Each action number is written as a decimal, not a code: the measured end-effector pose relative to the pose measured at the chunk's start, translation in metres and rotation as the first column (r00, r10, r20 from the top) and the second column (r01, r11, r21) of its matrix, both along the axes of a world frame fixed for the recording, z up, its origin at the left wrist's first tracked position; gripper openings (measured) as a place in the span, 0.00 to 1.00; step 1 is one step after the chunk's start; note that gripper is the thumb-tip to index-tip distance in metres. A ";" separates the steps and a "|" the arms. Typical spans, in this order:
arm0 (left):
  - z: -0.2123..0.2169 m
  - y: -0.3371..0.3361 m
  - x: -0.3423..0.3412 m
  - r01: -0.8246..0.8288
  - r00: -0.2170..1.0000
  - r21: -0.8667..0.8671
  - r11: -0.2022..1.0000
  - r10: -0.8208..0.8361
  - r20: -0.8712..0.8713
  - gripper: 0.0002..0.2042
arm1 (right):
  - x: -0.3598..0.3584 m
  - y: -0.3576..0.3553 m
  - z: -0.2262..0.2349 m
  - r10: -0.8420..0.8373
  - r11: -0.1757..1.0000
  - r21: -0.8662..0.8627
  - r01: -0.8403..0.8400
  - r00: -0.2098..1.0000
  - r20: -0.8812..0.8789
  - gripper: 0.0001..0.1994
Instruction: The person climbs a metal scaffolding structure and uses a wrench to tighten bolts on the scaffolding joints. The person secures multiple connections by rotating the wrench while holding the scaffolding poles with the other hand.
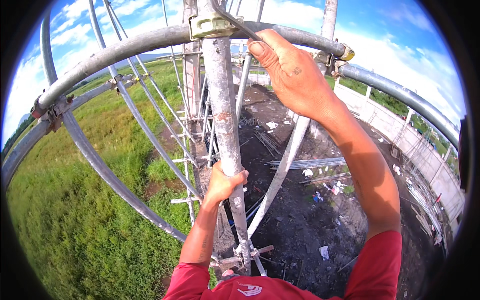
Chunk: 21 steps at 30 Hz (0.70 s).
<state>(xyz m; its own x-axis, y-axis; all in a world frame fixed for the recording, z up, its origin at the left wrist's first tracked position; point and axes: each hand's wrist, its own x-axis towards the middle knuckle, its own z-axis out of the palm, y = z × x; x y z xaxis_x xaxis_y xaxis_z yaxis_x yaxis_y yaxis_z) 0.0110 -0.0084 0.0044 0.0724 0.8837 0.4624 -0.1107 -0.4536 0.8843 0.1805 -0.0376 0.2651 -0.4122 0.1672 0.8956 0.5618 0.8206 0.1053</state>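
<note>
My left hand [226,183] is wrapped around an upright grey scaffold pole [224,115], about halfway down its visible length. Higher up and to the right, my right hand [292,75] is closed on the end of a dark metal wrench [234,20]. The wrench slants up and left, past a scaffold coupler [212,26] that joins the upright to a horizontal pole [142,44]. The top of the wrench runs out of the picture, so its far end is hidden.
A pole joint [52,111] stands at the left and another coupler [345,52] at the right. Diagonal braces [280,172] cross below. Far beneath lie green grass [100,190], dark ground with stacked pipes [312,163] and litter, and a pale wall [390,120].
</note>
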 end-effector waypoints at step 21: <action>-0.007 0.000 0.004 -0.071 0.997 -0.044 0.997 0.070 -0.031 0.12 | -0.042 0.046 0.037 0.166 0.985 -0.006 -0.175 0.943 -0.289 0.28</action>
<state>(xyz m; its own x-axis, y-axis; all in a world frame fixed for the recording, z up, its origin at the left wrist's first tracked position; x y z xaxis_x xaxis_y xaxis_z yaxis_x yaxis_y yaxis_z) 0.0145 -0.0080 -0.0030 0.0220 0.9068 0.4211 -0.0535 -0.4195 0.9062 0.1387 0.0086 0.3019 -0.1637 0.1466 0.9756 0.4159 0.9070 -0.0665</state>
